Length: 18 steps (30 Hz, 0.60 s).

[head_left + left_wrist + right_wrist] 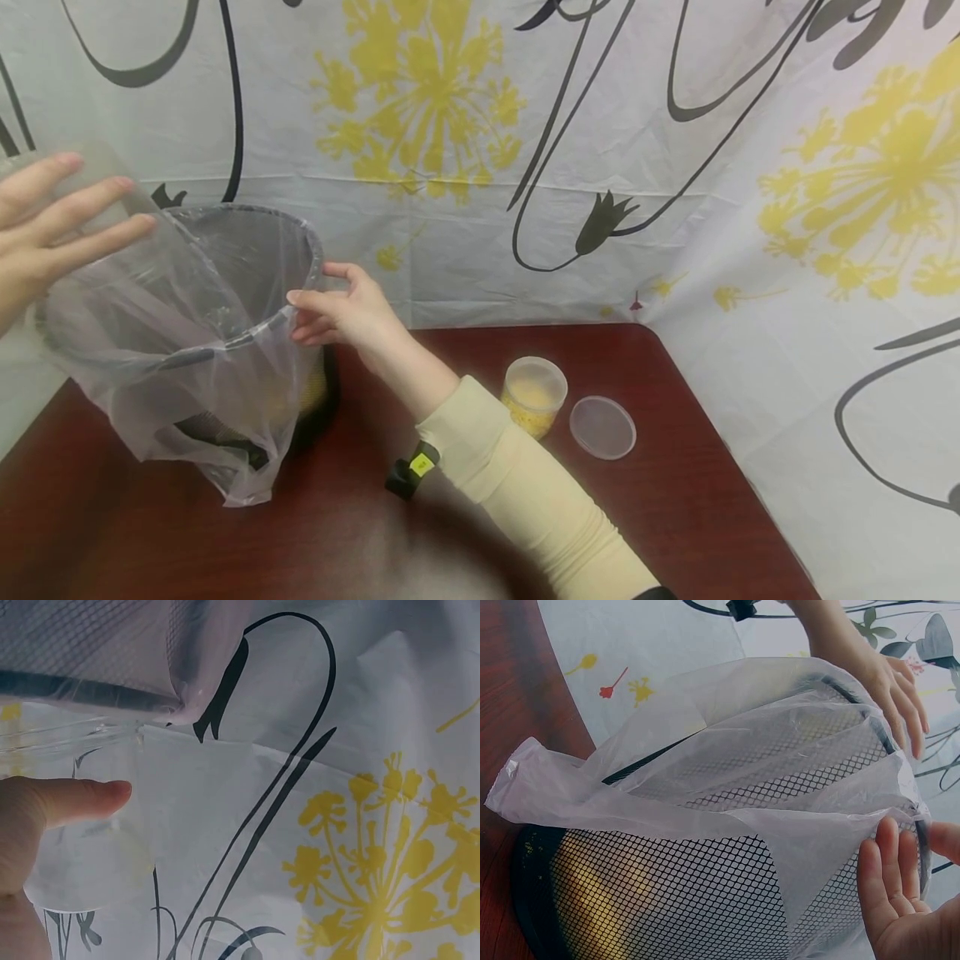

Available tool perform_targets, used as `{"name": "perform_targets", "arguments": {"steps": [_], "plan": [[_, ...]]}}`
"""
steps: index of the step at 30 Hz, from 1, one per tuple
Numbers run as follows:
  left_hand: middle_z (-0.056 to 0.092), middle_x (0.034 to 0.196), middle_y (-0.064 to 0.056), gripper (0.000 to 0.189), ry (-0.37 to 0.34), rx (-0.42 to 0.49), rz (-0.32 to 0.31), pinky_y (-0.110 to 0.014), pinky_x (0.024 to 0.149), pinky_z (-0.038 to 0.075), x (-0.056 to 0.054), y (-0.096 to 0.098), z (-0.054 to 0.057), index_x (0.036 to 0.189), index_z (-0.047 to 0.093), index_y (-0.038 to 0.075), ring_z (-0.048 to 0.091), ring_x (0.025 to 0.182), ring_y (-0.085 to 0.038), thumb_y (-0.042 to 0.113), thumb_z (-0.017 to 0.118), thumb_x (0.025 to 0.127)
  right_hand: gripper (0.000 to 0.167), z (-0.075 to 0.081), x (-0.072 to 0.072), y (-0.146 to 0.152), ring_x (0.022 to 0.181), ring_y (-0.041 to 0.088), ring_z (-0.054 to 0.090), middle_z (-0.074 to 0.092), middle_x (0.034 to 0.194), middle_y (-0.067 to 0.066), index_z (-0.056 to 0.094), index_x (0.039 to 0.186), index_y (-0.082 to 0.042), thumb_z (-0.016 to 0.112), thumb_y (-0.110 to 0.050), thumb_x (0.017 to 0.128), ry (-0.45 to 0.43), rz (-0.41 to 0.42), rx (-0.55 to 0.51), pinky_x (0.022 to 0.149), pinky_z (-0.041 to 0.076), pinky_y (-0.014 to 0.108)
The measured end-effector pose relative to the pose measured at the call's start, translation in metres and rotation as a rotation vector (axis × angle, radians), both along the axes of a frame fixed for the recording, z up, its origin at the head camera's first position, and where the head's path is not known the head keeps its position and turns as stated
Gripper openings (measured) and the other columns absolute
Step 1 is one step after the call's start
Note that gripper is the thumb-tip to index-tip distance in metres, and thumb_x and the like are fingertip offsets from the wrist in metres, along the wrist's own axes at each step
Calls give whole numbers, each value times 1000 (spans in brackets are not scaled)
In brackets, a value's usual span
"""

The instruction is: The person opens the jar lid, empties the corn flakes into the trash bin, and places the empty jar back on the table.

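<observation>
Beside the bin, my left grip held a clear jar; my right grip pinched the bag at the bin's rim, firmness seeming best against slipping.

Bright, diffuse light washes over the curtain beyond the right hand's grip, leaving it slightly hazy. Below that grip, a milky glare lies on the tabletop, with a soft, dark shadow beneath the sleeve. It probably falls from overhead, though from here I can't be sure. Small glints fleck the plastic liner just beside the right fingertips. The left hand looks pale at the frame's edge. Both wrist views are dimmer and cooler; around the left thumb, the clear container fades into the greyish backdrop.
</observation>
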State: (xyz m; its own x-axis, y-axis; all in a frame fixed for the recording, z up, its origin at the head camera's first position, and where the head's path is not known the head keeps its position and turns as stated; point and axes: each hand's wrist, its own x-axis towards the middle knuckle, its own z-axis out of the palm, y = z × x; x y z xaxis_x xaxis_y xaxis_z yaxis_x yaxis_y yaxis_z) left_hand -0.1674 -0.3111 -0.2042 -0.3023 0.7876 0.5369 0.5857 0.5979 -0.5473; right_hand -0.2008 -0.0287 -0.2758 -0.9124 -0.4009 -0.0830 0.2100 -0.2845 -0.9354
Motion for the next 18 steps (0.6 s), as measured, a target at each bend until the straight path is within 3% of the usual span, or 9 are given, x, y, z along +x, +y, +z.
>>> {"name": "perform_targets", "arguments": {"steps": [5, 8, 11, 13, 15, 18], "plan": [[26, 153, -12, 84, 6, -11, -12, -57, 109, 18, -1, -1, 5, 152, 24, 22, 22, 138, -39, -26, 21, 84, 54, 1, -1, 0, 49, 19, 61, 63, 65, 12, 40, 132, -10, 67, 1, 86, 1, -2, 4, 51, 54, 30], [26, 154, -10, 84, 18, -5, 3, -61, 99, 32, 0, 1, 2, 153, 22, 24, 23, 139, -36, -25, 19, 85, 53, 1, -1, 0, 48, 19, 61, 63, 65, 12, 40, 131, -10, 66, 1, 86, -1, -4, 3, 50, 54, 29], [26, 154, -8, 86, 30, 9, -5, -63, 92, 36, 0, 1, -3, 153, 21, 26, 24, 139, -34, -26, 18, 84, 53, 1, -1, 0, 48, 18, 61, 63, 65, 12, 40, 132, -10, 66, 1, 86, 1, -4, 3, 50, 54, 29], [22, 156, -6, 87, 25, 6, 7, -59, 97, 35, 1, 0, -5, 154, 17, 26, 22, 140, -32, -25, 18, 84, 53, 1, -1, 0, 48, 18, 61, 63, 65, 12, 40, 131, -9, 66, 1, 86, 1, -5, 2, 50, 54, 29], [20, 157, -6, 82, 12, 2, 2, -48, 109, 26, 0, -1, -7, 154, 16, 25, 21, 140, -32, -22, 15, 87, 53, 0, -1, 0, 48, 19, 61, 63, 65, 12, 40, 131, -9, 66, 1, 86, 0, -7, 2, 50, 54, 29], [15, 158, -5, 79, -12, -16, 28, -36, 114, 14, 0, -2, -9, 155, 11, 25, 18, 142, -30, -20, 12, 89, 53, 0, -2, 0, 48, 19, 61, 63, 65, 12, 40, 131, -10, 66, 1, 86, -2, -11, 2, 50, 54, 29]]}}
